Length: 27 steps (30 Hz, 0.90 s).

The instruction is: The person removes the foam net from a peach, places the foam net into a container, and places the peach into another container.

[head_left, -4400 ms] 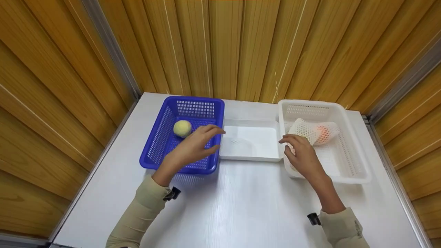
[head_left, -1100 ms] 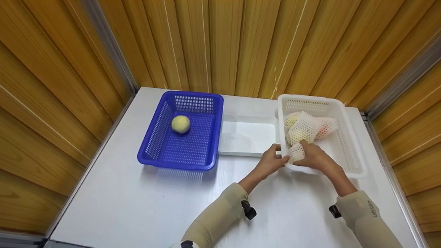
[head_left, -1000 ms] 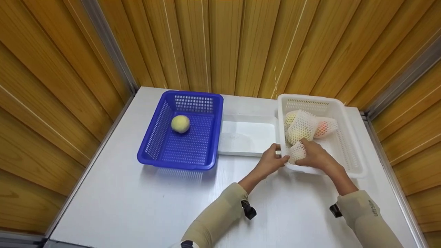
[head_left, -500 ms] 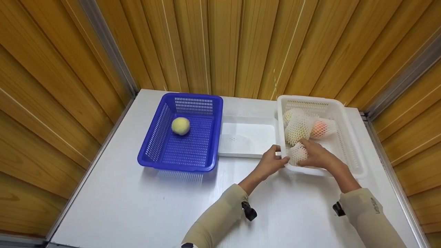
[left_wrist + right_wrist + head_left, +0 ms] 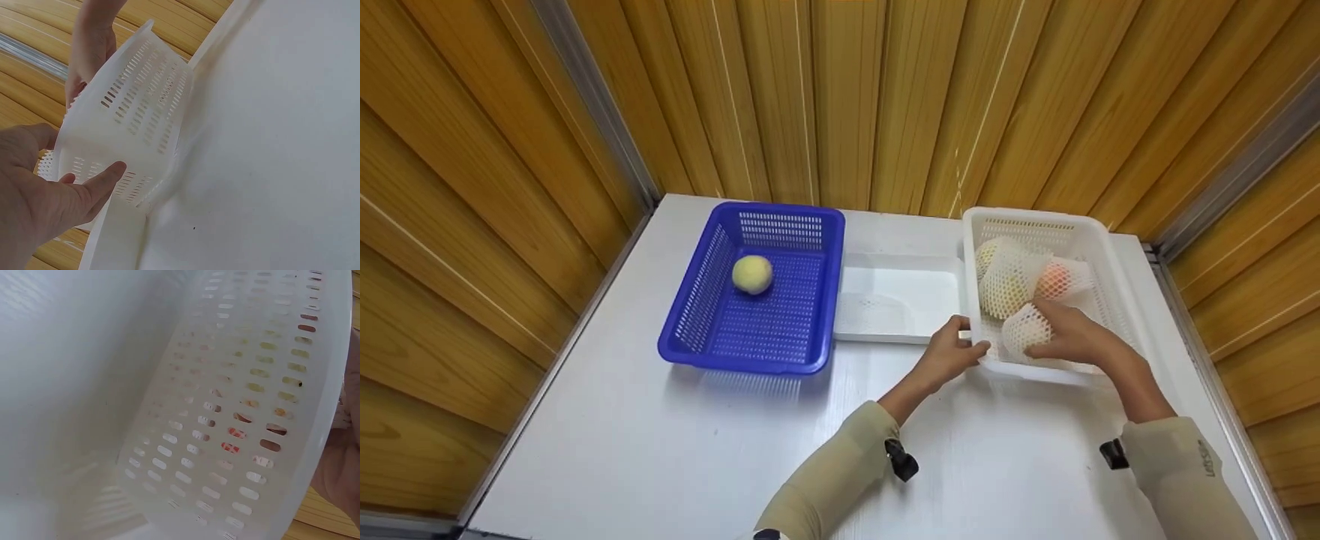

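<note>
In the head view my right hand (image 5: 1069, 335) grips a round fruit in a white foam net (image 5: 1026, 330) inside the white basket (image 5: 1140, 330), near its front left corner. The net hides most of the fruit. My left hand (image 5: 949, 354) pinches that basket's left rim; the left wrist view has its fingers (image 5: 104, 183) along the outer wall. Behind the right hand lie more netted fruits, a yellowish one (image 5: 1006, 289) and a reddish one (image 5: 1055, 280). Through the slots of the basket wall (image 5: 225, 410), the right wrist view gives only patches of colour.
A blue basket (image 5: 832, 300) stands at left with a pale yellow round fruit (image 5: 752, 274) in it. Between the baskets sits a shallow white tray (image 5: 900, 337). Wooden panels (image 5: 847, 97) close off the back and sides of the white table (image 5: 675, 450).
My left hand has gone from above the blue basket to the white basket's rim. My right hand has taken hold of a netted fruit and shifted it slightly right.
</note>
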### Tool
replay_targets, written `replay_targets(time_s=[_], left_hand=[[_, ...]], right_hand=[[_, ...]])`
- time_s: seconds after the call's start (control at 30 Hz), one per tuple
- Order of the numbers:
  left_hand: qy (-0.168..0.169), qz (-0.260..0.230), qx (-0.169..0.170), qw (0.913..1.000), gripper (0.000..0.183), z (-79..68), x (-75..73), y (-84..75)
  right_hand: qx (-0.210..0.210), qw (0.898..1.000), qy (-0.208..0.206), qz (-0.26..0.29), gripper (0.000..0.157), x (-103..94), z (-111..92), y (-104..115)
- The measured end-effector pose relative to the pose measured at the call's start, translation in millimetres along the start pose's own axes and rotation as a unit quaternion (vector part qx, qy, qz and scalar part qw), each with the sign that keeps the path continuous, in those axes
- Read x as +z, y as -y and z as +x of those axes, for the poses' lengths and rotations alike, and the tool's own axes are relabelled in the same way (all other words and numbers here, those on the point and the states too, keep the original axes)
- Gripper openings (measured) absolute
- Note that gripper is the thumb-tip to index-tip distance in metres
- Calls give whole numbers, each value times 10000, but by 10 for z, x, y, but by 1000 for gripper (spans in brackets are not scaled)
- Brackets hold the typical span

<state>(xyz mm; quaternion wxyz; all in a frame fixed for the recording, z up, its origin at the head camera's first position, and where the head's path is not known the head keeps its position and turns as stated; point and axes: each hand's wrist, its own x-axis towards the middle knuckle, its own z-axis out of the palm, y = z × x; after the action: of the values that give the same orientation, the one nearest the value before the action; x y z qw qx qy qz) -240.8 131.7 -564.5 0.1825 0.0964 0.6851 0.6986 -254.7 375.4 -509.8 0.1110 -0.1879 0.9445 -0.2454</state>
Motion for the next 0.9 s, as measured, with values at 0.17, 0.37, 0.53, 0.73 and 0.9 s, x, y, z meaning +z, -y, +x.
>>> replay_targets(time_s=[0.17,0.37,0.53,0.73,0.9], left_hand=[[-2,-77,-17,10000,32,-8,-19,4],[64,-182,-1,9998,29,-7,-10,27],[131,-112,-26,9998,31,-4,-11,20],[145,-144,-73,9998,32,-3,-23,6],[150,-175,-29,9997,32,0,-29,18]], right_hand=[[-128,9995,-267,-57,70,5,110,15],[-108,9997,154,-179,80,122,226,36],[-248,9983,386,-349,73,253,276,17],[-216,9987,360,-301,66,221,278,14],[-183,9989,306,-319,66,171,230,50]])
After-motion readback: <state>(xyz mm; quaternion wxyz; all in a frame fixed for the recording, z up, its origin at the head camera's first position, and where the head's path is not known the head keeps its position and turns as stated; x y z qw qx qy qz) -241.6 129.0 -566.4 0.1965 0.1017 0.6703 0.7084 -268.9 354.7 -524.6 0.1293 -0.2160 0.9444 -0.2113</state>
